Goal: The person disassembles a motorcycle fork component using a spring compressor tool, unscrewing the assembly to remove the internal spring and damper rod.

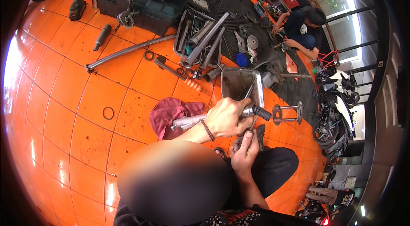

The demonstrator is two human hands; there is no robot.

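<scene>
My left hand (226, 117) is wrapped round a silver metal tube (187, 121) with a black ribbed end piece (261, 113). The tube lies nearly level, its far-left part over a dark red cloth (164, 119) on the floor. Just below the ribbed end, my right hand (245, 149) is closed, thumb against fingers, on a thin pointed thing whose kind I cannot make out. Right behind my hands stands a grimy metal tray (228, 74), a thin rod (251, 88) slanting across it. A metal stand with round end plates (288, 113) sits right of the tube.
Beyond the cloth lie an orange coil spring (193, 85), a long steel tube (128, 53) and a rack of metal tubes (207, 40). A ring (108, 113) rests on orange tiles. A co-worker (305, 27) crouches far right, near parked motorcycles (337, 106). A dark toolbox (115, 6) stands far left.
</scene>
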